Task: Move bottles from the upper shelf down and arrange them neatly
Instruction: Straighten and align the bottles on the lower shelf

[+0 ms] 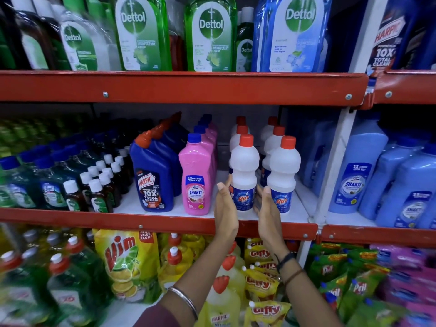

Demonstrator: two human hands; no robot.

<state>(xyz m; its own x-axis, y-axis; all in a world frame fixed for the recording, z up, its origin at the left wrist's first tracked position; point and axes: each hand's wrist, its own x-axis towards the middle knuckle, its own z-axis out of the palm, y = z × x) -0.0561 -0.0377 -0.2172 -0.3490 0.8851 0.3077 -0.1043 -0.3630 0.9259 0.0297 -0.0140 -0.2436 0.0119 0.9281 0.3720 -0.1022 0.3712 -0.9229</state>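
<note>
Two rows of white Rin bottles with red caps stand on the middle shelf [165,221]. The front left Rin bottle [244,166] stands between my two hands. My left hand [225,208] is flat, fingers up, at its left side. My right hand [266,208] is flat at its right side, between it and the front right Rin bottle [283,171]. Neither hand grips anything; whether the palms touch the bottle is unclear. On the upper shelf [184,87] stand big green Dettol bottles [211,34] and a blue Dettol bottle [293,34].
Left of the Rin rows stand pink Shakti bottles [197,175] and blue Harpic bottles [153,175], then small dark bottles. A white upright [335,161] divides the bay from light blue Shakti bottles [361,173]. Below are Vim pouches, yellow bottles and Giffy packs.
</note>
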